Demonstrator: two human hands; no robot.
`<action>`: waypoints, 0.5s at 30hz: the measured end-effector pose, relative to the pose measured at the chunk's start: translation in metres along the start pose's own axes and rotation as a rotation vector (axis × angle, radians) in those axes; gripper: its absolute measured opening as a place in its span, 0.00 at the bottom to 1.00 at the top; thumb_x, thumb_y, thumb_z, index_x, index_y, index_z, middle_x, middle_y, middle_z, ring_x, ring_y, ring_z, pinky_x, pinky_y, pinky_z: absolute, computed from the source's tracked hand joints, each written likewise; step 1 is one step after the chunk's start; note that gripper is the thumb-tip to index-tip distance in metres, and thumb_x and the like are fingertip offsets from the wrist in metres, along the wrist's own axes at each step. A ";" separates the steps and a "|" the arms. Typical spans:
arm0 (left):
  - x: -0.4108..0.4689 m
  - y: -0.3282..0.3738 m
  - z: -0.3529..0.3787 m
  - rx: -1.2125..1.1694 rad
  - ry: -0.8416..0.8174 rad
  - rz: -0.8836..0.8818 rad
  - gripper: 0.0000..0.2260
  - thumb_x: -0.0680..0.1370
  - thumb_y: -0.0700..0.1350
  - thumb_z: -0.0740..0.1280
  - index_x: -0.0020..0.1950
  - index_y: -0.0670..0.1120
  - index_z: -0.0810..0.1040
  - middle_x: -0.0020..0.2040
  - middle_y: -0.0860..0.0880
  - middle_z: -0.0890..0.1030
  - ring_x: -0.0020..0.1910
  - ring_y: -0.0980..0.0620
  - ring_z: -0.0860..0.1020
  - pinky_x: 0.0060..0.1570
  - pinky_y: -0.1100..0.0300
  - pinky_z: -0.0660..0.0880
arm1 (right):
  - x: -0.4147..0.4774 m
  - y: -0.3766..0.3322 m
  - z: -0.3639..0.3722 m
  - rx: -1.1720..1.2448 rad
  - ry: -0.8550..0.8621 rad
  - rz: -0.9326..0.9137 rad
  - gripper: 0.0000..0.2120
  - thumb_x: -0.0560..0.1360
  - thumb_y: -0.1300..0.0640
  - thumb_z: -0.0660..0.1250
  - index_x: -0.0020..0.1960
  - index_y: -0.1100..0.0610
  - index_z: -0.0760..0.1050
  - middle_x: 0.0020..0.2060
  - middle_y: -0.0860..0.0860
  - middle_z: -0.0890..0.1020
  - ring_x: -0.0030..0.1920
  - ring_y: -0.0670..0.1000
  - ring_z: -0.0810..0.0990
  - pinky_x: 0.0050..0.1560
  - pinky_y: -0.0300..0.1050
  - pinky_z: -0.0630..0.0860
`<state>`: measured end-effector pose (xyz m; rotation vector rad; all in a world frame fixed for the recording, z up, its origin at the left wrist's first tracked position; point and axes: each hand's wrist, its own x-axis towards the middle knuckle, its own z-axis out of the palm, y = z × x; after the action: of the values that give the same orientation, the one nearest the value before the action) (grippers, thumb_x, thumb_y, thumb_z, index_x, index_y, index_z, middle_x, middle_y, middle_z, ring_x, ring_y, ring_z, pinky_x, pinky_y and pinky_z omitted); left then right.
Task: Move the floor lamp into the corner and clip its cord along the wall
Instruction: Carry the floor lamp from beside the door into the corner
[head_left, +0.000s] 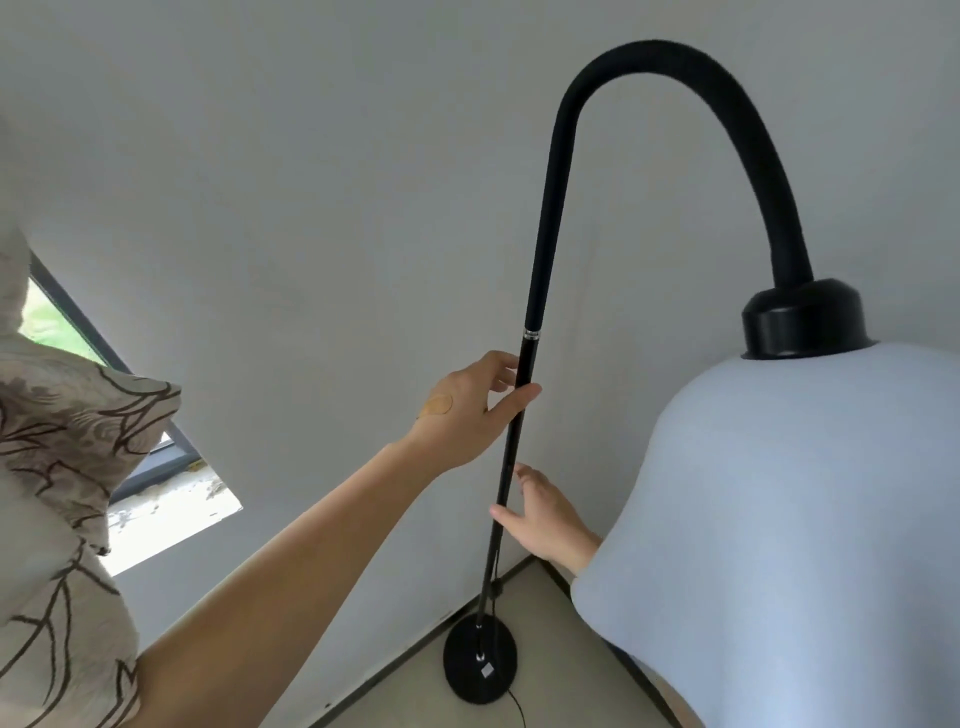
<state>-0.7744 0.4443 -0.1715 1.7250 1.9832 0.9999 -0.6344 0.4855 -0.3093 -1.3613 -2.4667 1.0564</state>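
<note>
The black floor lamp stands in the room's corner, its round base on the floor. Its thin pole rises into a curved gooseneck, which ends in a white bell shade close to the camera at the right. My left hand grips the pole just below its silver ring, thumb in front and fingers behind. My right hand is lower down, fingers spread, with its thumb touching the pole; the shade hides its wrist. A thin black cord trails from the base towards the bottom edge.
Two grey walls meet behind the pole, with a dark baseboard along the beige floor. A patterned cream-and-brown fabric hangs at the left, partly covering a window. The large shade blocks the lower right.
</note>
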 end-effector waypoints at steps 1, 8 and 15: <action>-0.002 0.001 0.001 0.027 -0.022 0.006 0.23 0.77 0.65 0.62 0.66 0.54 0.73 0.56 0.59 0.79 0.53 0.61 0.77 0.51 0.62 0.74 | -0.003 0.001 -0.003 0.010 -0.001 0.006 0.31 0.78 0.45 0.66 0.77 0.53 0.61 0.72 0.51 0.72 0.71 0.52 0.71 0.68 0.43 0.67; -0.014 0.017 0.022 0.045 -0.113 0.023 0.23 0.79 0.66 0.55 0.64 0.54 0.75 0.61 0.56 0.81 0.59 0.53 0.79 0.59 0.55 0.75 | -0.029 0.009 -0.009 0.049 -0.011 0.071 0.35 0.77 0.42 0.66 0.79 0.52 0.57 0.73 0.51 0.71 0.72 0.52 0.71 0.67 0.44 0.68; -0.026 0.017 0.032 -0.117 -0.119 -0.092 0.26 0.77 0.69 0.55 0.70 0.57 0.69 0.58 0.57 0.80 0.56 0.53 0.79 0.57 0.52 0.75 | -0.057 0.016 0.003 0.139 -0.052 0.151 0.32 0.81 0.49 0.65 0.80 0.54 0.55 0.75 0.52 0.69 0.73 0.51 0.70 0.73 0.46 0.65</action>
<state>-0.7358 0.4288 -0.1876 1.5789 1.8731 0.9400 -0.5911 0.4449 -0.3099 -1.5128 -2.3057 1.2853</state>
